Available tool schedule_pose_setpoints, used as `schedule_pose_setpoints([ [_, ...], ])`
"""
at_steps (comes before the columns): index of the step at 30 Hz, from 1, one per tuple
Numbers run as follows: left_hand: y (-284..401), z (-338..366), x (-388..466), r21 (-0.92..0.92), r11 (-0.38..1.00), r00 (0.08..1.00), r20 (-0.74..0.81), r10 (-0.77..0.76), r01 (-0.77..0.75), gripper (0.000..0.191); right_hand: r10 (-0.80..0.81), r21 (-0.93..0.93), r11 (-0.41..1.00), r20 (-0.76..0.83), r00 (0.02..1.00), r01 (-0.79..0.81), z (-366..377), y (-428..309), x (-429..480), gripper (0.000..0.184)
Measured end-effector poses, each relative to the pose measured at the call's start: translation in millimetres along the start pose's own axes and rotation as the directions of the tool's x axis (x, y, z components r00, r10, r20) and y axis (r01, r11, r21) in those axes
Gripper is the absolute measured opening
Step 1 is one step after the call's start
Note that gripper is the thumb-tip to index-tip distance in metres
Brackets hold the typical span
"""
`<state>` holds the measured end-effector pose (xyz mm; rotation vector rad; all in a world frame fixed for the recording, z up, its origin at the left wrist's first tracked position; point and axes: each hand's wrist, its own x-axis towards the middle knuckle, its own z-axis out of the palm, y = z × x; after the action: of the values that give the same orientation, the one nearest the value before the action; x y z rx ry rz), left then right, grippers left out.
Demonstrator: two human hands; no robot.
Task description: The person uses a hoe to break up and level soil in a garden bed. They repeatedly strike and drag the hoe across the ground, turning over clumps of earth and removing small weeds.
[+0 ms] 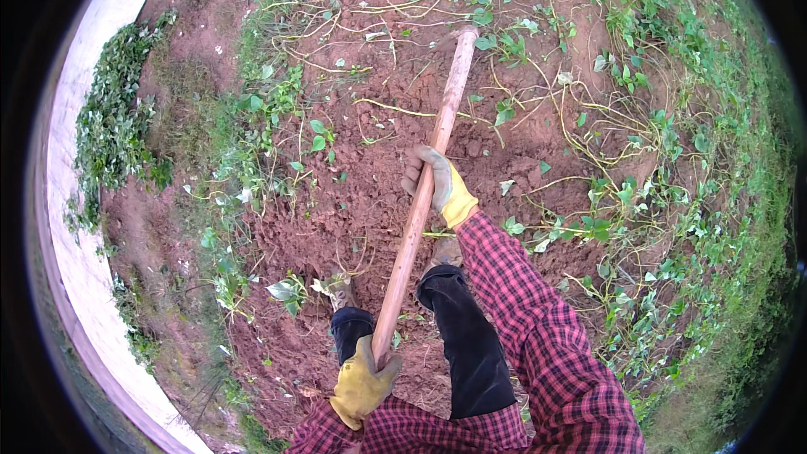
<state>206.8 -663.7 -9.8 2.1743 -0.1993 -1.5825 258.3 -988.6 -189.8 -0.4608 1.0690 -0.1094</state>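
A wooden handle (413,233) of a long hoe-like tool slants from near my waist up to the soil ahead. My right hand (441,181), in a yellow and grey work glove, grips it around the middle. Near its lower end, my left hand (365,383) in a matching glove is closed around the wood. At the far end, the tool's head (446,43) is hard to tell from the reddish soil (378,202) and looks partly hidden. Cut or pulled vines (403,107) lie across the ground by the handle.
My two feet, in muddy footwear (446,252), stand on the loose soil below dark trouser cuffs. Leafy vines (605,151) spread over the right side. To the left are grass, a leafy heap (116,107) and a pale paved strip (72,157).
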Motion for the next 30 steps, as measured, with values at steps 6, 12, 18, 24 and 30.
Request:
schedule_pose_setpoints([
  [6,-49.4,-0.4,-7.4,0.046,0.998,1.0,-0.01,-0.029,0.03,0.046,-0.079,0.133,0.987,-0.072,0.994,0.088,8.6,54.3,-25.8,0.01],
  [12,-180.5,5.8,-100.7,0.153,0.98,0.957,-0.277,-0.083,0.129,0.032,0.328,0.133,0.939,-0.058,0.943,-0.319,27.6,198.6,-111.4,0.008],
  [18,-246.6,49.7,-85.1,0.109,0.993,0.893,-0.449,0.009,0.044,0.027,0.35,0.021,0.936,0.076,0.934,-0.353,61.5,202.1,-124.3,0.013],
  [24,-201.0,57.4,65.9,-0.14,0.974,0.888,-0.449,0.097,-0.178,0.026,-0.159,0.097,0.986,0.329,0.931,0.135,103.1,87.2,-119.5,0.021],
  [30,-129.1,25.8,175.4,-0.203,0.843,0.836,-0.373,0.403,-0.498,0.019,-0.445,-0.032,0.881,0.278,0.851,0.471,117.0,4.6,-34.6,0.022],
])
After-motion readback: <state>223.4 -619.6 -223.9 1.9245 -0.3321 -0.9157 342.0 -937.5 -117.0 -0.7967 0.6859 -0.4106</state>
